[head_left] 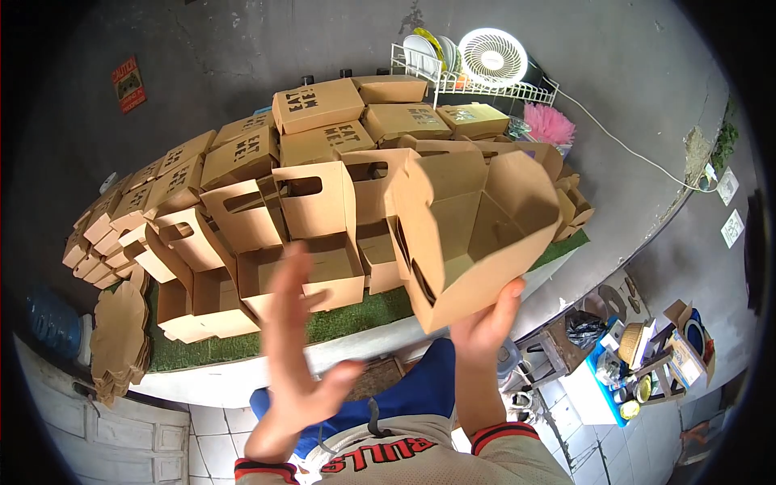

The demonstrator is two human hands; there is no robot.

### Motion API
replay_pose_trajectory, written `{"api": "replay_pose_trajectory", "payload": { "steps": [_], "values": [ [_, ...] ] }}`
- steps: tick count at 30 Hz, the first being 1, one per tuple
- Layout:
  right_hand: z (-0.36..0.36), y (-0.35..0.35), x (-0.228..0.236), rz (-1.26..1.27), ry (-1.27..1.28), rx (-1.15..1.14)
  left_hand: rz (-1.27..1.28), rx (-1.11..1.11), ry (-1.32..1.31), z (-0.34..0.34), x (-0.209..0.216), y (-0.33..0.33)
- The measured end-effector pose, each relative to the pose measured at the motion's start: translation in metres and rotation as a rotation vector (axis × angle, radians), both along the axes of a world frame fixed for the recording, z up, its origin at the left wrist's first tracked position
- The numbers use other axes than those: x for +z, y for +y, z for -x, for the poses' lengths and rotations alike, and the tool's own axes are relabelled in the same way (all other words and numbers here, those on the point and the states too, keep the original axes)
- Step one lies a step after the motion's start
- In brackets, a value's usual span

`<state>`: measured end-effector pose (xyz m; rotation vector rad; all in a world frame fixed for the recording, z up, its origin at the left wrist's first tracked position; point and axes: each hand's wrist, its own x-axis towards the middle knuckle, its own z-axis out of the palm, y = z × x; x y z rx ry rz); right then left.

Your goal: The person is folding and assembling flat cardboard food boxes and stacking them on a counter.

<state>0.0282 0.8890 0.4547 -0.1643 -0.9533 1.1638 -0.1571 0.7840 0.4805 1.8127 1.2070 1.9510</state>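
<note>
1. An open brown cardboard box with tall end flaps (485, 279), right of centre in the frame, is held up by the right hand (482, 323).
2. Its open mouth faces up toward the camera, so the bare inside shows. The long axis appears to slant from lower left to upper right; the near wall's lower corner points to the bottom of the frame.
3. A taller panel with a curved edge and dark cut-out slots stands along the box's left side.
4. The right hand grips the box from below, its thumb on the near outer wall; the other fingers are partly hidden behind the cardboard.
5. The left hand (299, 388), blurred, is open and empty just below centre-left, fingers pointing up, apart from the held box.
6. Behind the left hand, a row of open brown cardboard boxes with slotted handle panels (323, 212) crosses the middle of the frame, on a green grass-like mat (210, 349).
7. Closed brown cardboard boxes with dark printing (242, 158) are stacked across the upper left and upper centre.
8. Flat brown cardboard pieces with wavy edges (120, 339) lie piled at the lower left, beside the mat.
</note>
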Motion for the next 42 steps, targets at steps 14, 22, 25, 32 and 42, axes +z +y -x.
{"api": "replay_pose_trajectory", "payload": {
  "steps": [14,22,25,32,42],
  "values": [
    [-0.052,0.003,-0.039,-0.192,-0.444,-0.114,0.276,-0.474,-0.207,-0.048,-0.049,0.058],
    [-0.098,0.014,-0.029,0.020,-0.547,-0.016,0.391,-0.568,-0.262,-0.070,-0.064,0.089],
    [-0.111,0.016,-0.031,0.136,-0.503,0.040,0.401,-0.590,-0.313,-0.079,-0.063,0.101],
    [-0.153,0.029,-0.062,0.199,-0.306,0.307,0.461,-0.883,-0.395,-0.099,-0.068,0.124],
    [-0.176,0.024,-0.066,0.242,-0.431,-0.325,0.517,-0.733,-0.340,-0.165,-0.081,0.146]
  ]
}}
